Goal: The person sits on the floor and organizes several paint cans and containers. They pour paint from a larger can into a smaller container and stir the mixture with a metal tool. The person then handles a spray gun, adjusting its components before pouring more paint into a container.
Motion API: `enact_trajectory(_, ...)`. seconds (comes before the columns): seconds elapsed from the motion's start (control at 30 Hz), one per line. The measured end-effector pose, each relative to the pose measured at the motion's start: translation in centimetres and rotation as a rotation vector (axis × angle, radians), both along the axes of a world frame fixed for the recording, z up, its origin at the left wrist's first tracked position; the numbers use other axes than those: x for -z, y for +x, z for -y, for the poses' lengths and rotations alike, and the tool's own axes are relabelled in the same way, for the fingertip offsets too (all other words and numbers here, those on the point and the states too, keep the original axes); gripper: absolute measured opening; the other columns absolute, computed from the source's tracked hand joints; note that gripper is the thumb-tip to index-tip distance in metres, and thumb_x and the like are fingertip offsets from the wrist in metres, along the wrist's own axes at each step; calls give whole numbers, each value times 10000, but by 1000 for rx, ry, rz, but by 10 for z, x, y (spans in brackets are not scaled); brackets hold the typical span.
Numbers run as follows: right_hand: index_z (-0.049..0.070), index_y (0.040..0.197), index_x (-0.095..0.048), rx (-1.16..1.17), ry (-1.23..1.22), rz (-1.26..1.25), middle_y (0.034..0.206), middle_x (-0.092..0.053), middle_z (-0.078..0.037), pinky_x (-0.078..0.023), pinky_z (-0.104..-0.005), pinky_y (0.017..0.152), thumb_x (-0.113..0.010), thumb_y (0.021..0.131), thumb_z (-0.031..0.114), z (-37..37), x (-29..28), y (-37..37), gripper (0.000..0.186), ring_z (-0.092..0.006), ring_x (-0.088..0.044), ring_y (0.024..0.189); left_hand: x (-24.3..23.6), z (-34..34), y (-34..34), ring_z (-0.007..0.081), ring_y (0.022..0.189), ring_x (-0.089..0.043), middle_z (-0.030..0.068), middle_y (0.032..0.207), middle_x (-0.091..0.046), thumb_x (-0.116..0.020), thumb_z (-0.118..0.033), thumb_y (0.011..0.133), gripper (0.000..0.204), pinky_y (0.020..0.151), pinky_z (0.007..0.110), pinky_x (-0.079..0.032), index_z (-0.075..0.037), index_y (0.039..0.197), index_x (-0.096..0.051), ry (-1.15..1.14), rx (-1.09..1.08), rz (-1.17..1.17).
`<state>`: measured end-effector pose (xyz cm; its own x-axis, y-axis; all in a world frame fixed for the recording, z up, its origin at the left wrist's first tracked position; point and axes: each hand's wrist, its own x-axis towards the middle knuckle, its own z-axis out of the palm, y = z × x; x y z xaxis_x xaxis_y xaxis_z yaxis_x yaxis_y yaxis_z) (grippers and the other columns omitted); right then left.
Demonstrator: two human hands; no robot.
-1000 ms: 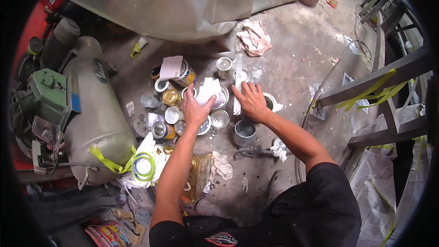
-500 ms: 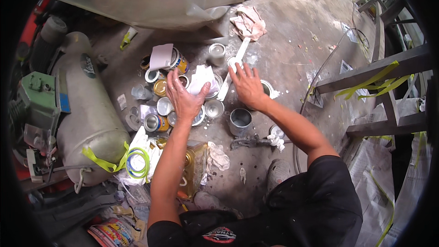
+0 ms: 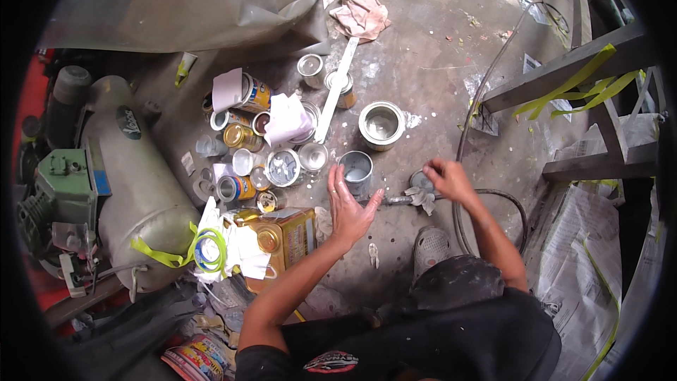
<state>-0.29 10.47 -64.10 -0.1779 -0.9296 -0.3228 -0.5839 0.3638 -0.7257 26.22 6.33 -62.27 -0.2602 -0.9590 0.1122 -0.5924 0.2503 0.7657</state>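
My left hand is open, thumb spread from the fingers, its fingertips at the near side of a grey-coated cup; I cannot tell if they touch. My right hand is closed with bent fingers at the rim of a small round container. A crumpled whitish rag hangs against that container. What the right fingertips pinch, if anything, is hidden. Beyond the cup stands an open metal paint can. A long white stick lies across a smaller can.
Several cans and plastic cups crowd the left, among them a gold-lidded can and a cup with grey residue. Close by stand a rectangular gold tin and a compressor tank. A hose curves along the right beside a frame.
Both hands have come back nearer to me. My left hand has gone from the cluster of cans to the grey cup; my right has left the white stick for the small round container.
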Motion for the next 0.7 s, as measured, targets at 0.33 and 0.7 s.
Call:
enact_trajectory(0.33,24,1014,-715,-229,-122,-46,943,-681,-179,-483,-472,840,-695,889,259,-29,25,45,267,-370,-623,934,78,8,-25,416,1348,-442,329,1461,-396,-917,-322,711,1176,1155,445,-314,52,1527,-157,149,-423,-97)
enact_trajectory(0.7,58,944,-678,-576,-240,-210,873,-666,-119,-453,-478,866,-731,762,226,-37,55,49,253,-306,-621,974,77,19,-15,190,1063,-626,113,1179,-631,-910,-115,663,819,939,337,-506,15,1321,-439,225,-192,-265)
